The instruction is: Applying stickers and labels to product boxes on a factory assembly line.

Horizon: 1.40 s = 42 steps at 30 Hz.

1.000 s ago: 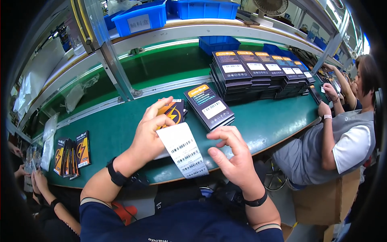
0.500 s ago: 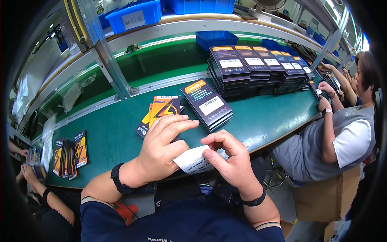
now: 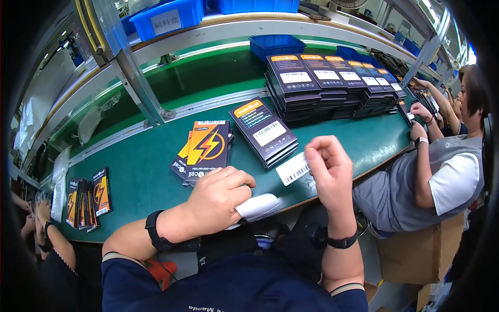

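My right hand (image 3: 332, 169) pinches a small white barcode sticker (image 3: 291, 170) between thumb and fingertips, raised off the table's front part. Lower and to the left, my left hand (image 3: 215, 195) is closed on a curled white label sheet (image 3: 260, 206), which sticks out past its fingers over the table edge. Just beyond the left hand lies a loose pile of black and orange flat boxes (image 3: 209, 143), lightning-bolt side up. Between and beyond both hands stands a short stack of black boxes (image 3: 262, 125); its top box bears a white barcode sticker.
Long rows of stacked black boxes (image 3: 296, 86) fill the table's (image 3: 140, 171) back right. More boxes (image 3: 88, 200) lean together at left. Blue bins (image 3: 169, 21) sit on the shelf above. A co-worker (image 3: 423, 166) sits at right; another person's arm (image 3: 57, 239) shows at left.
My right hand has moved up and right, away from the sheet, with a separate barcode sticker in it. The left hand has lowered a little and keeps the sheet.
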{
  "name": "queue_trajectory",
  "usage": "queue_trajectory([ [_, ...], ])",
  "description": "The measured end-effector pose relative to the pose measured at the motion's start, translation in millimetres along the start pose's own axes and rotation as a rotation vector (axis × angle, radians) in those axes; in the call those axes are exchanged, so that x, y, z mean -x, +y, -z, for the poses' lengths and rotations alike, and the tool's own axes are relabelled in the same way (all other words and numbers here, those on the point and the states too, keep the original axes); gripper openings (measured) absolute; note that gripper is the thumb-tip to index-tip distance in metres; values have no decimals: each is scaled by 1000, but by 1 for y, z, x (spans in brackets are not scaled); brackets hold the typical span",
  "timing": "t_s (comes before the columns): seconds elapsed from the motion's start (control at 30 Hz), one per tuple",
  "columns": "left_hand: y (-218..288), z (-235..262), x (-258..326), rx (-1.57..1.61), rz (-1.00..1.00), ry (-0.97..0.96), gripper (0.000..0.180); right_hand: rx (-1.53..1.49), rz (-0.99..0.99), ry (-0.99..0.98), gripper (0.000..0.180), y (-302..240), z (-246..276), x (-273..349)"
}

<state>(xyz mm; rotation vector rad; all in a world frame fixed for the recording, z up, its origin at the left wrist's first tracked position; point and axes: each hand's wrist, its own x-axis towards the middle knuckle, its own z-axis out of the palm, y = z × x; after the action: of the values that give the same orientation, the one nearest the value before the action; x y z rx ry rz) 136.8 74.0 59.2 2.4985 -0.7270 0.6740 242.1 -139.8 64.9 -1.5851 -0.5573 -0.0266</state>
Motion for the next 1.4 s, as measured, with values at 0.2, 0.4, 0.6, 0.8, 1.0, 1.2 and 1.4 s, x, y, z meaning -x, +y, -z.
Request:
queue_trajectory([
  [0.2,-1,-6,-5,-23,38,-66,18,129,-14,-20,9,22,-4,-21],
  [0.4,-5,-10,-13,-36,49,-22,18,191,-61,4,8,28,-7,-33],
  [0.6,-7,-14,-18,-59,18,24,20,173,-85,-30,8,32,-9,-35],
  [0.8,-8,-17,-21,-51,12,-31,15,206,-76,-35,9,34,-9,-38],
  [1.0,-7,-17,-21,-86,30,-126,16,246,-76,-42,9,37,-8,-39],
  [1.2,-6,-19,-22,-90,44,-121,16,297,-44,-40,9,35,-9,-38],
  [1.4,-2,-16,-23,-178,36,-116,15,480,-38,-42,17,33,-2,-42],
])
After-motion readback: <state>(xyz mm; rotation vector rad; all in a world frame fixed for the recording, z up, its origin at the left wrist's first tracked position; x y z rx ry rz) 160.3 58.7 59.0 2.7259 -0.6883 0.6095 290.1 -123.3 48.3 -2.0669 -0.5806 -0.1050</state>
